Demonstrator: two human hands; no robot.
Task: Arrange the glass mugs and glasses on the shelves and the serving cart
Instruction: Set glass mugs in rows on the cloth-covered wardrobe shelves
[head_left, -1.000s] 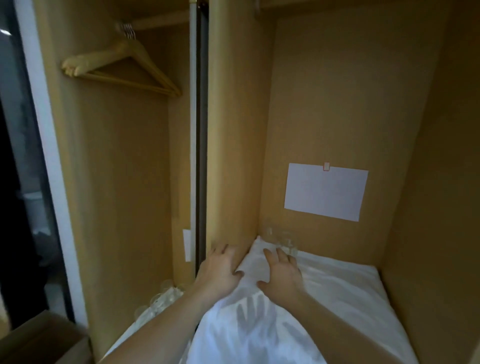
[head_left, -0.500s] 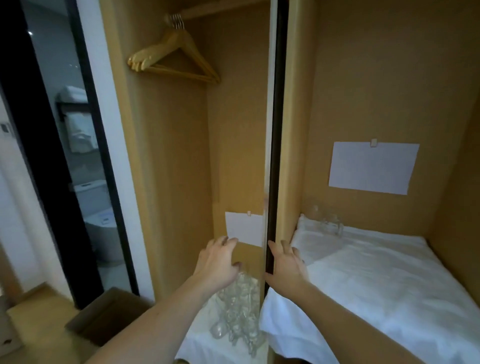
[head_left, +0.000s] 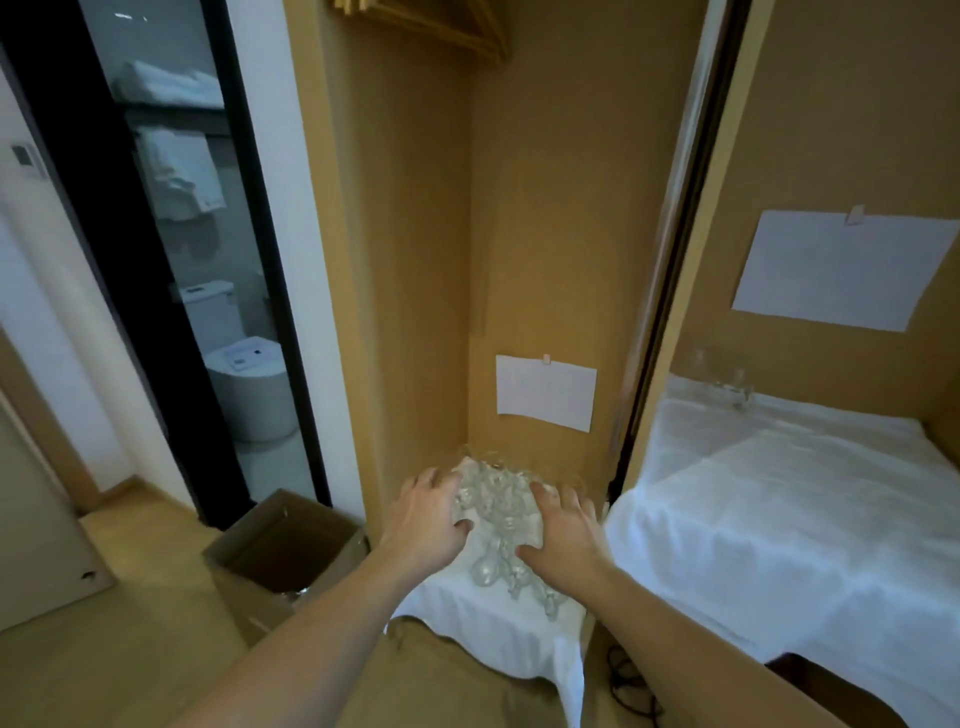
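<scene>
A cluster of clear glasses (head_left: 493, 514) stands on a low shelf covered with white cloth (head_left: 483, 618) in the left wardrobe compartment. My left hand (head_left: 428, 514) is at the cluster's left side and my right hand (head_left: 563, 525) at its right side, fingers spread and loosely bent over the glasses. Whether either hand grips a glass is hidden. On the right shelf, also under white cloth (head_left: 779, 509), two or three clear glass mugs (head_left: 727, 382) stand at the back left corner.
An open cardboard box (head_left: 280, 545) sits on the floor left of the wardrobe. A vertical divider panel (head_left: 670, 291) separates the two compartments. White paper sheets (head_left: 545, 392) are taped to the back walls. Wooden hangers (head_left: 441, 26) hang above. A bathroom doorway (head_left: 197, 260) lies left.
My view swung left from the right shelf to the left compartment. Both hands left the right shelf's cloth and came down onto the glass cluster.
</scene>
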